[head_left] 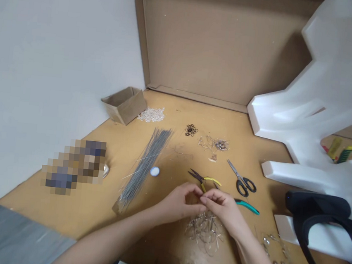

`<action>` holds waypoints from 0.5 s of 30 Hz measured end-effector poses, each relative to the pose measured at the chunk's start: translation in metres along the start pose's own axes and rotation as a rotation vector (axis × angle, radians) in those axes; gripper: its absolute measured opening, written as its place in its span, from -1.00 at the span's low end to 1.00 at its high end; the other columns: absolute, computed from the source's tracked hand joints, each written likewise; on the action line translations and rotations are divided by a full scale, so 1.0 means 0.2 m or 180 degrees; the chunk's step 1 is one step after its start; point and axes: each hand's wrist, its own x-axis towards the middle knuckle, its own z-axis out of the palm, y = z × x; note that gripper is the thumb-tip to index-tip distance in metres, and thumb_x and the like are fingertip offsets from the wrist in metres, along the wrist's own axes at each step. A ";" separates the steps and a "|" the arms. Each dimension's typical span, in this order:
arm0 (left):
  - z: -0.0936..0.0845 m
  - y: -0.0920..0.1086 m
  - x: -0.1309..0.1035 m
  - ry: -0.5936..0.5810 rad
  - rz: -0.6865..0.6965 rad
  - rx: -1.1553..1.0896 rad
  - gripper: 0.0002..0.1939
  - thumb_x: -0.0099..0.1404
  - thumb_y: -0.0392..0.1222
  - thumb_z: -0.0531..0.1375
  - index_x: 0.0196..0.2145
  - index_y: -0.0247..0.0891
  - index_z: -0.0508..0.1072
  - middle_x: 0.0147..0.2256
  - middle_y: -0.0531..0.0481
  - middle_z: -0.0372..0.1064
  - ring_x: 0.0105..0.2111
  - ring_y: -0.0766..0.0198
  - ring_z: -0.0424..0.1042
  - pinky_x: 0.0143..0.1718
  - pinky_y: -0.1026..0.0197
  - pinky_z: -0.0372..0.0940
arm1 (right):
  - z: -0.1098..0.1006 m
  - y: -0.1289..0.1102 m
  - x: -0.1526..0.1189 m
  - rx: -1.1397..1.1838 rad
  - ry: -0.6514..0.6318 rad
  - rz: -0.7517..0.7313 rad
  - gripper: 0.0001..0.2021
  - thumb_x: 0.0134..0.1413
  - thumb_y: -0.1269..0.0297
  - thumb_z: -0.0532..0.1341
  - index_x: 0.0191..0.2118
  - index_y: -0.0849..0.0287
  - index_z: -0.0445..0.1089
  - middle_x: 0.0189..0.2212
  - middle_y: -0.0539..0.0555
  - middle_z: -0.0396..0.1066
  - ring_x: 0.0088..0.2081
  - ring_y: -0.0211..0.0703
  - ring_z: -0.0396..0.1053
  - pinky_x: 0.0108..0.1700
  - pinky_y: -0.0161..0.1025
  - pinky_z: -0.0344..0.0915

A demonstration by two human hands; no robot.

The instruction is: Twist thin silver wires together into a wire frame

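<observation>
My left hand [180, 201] and my right hand [222, 206] meet above the near part of the table, fingertips pinched together. Whatever sits between them is too small to make out. Just below lies a loose tangle of bent wire pieces [206, 233]. Pliers with yellow handles [199, 177] rest just beyond my fingers, partly covered by them. A teal-handled tool [249, 206] pokes out from behind my right hand. Left of my hands stretches a long bundle of straight grey wires [146, 164], with a small white disc with a blue rim [154, 171] beside it.
Black-handled scissors [242, 180] lie to the right. Farther back are black rings [191, 130], a wire heap [221, 144], clear small pieces [152, 114] and a cardboard box [125, 107]. White foam [268, 170] and a black strapped object [318, 204] crowd the right side.
</observation>
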 end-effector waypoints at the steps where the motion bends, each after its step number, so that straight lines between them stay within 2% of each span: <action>1: 0.01 0.00 0.00 0.0042 -0.0012 0.0120 -0.73 0.06 -0.08 0.26 -0.31 -0.29 0.40 -0.31 -0.01 0.37 -0.27 0.24 0.32 -0.24 0.24 0.18 | 0.01 0.00 0.00 0.0154 0.0003 0.0042 -0.75 -0.21 0.13 0.34 -0.49 0.21 0.36 -0.62 -0.07 0.32 -0.55 -0.31 0.23 -0.44 -0.32 0.12; 6: 0.01 0.02 0.00 0.0041 0.0385 0.0643 -0.87 0.12 -0.18 0.20 -0.47 -0.29 0.39 -0.44 0.04 0.34 -0.37 0.30 0.29 -0.28 0.27 0.13 | -0.01 0.01 -0.01 0.0739 -0.0180 0.0197 -0.65 -0.20 0.21 0.36 -0.24 0.14 0.33 -0.52 -0.06 0.42 -0.45 -0.26 0.35 -0.31 -0.28 0.19; 10: -0.02 0.02 0.00 -0.0028 0.0496 0.0699 -0.80 0.23 -0.17 0.11 -0.48 -0.28 0.45 -0.51 0.06 0.35 -0.42 0.34 0.28 -0.27 0.28 0.10 | -0.03 0.02 -0.02 0.0612 -0.0372 0.0206 -0.69 -0.19 0.25 0.36 -0.27 0.16 0.35 -0.46 -0.05 0.39 -0.42 -0.29 0.31 -0.32 -0.32 0.15; 15: -0.02 0.00 -0.01 -0.0127 0.0339 0.0571 -0.76 0.28 -0.17 0.04 -0.42 -0.31 0.44 -0.49 0.05 0.32 -0.45 0.37 0.26 -0.42 0.34 0.09 | -0.03 0.03 -0.02 0.0371 -0.0473 0.0079 -0.78 -0.13 0.27 0.32 -0.33 0.19 0.31 -0.55 -0.11 0.28 -0.51 -0.37 0.17 -0.44 -0.36 0.04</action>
